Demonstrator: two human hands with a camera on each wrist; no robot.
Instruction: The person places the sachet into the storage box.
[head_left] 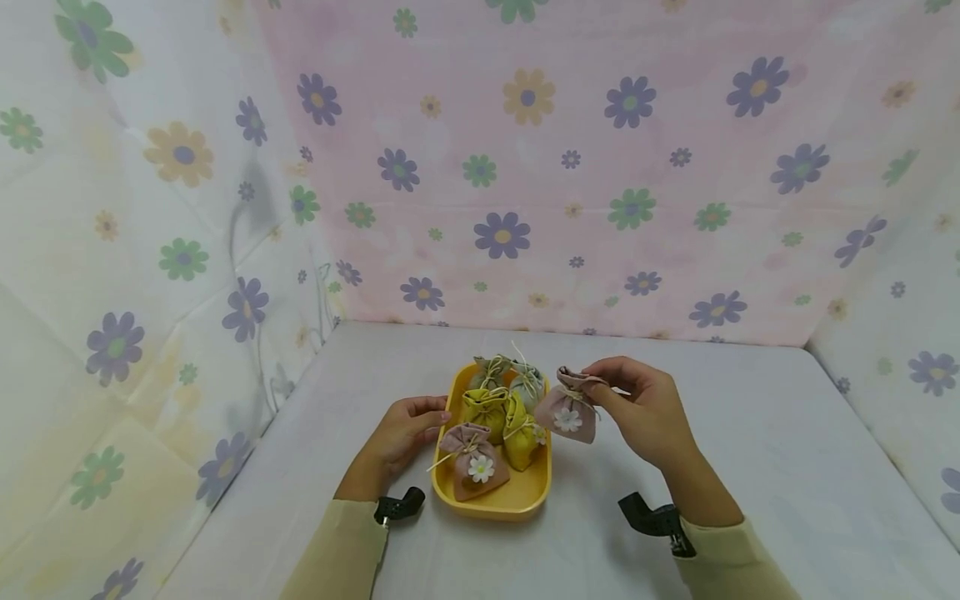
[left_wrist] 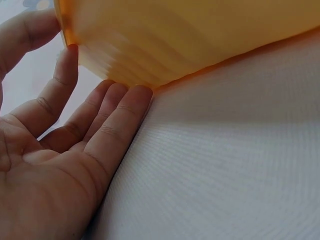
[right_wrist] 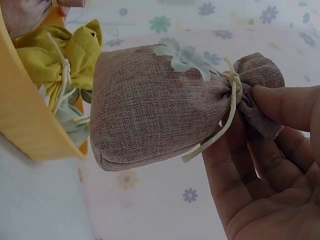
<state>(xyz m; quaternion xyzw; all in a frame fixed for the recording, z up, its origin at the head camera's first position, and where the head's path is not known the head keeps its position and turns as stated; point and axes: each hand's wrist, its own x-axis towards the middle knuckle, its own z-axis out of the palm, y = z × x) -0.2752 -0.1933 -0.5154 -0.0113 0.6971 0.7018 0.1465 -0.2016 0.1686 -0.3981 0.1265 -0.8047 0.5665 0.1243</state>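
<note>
A pink drawstring pouch [head_left: 567, 412] with a white flower hangs beside the right rim of a yellow plastic tray [head_left: 491, 507]. My right hand [head_left: 643, 408] pinches its gathered neck between thumb and fingers; in the right wrist view the pouch [right_wrist: 155, 110] shows its woven cloth and cream cord. At the tray's left side, my left hand [head_left: 405, 433] holds the rim, thumb at the edge and fingertips against the outer wall [left_wrist: 165, 45]. Inside the tray lie another pink pouch [head_left: 472, 467], two mustard-yellow pouches [head_left: 520, 437] and greyish-green pouches [head_left: 491, 372] at the back.
The tray stands on a white-covered table [head_left: 720, 417]. Flower-patterned cloth [head_left: 525, 167] hangs behind the table and along both sides. Black wrist mounts [head_left: 656, 521] sit at both cuffs.
</note>
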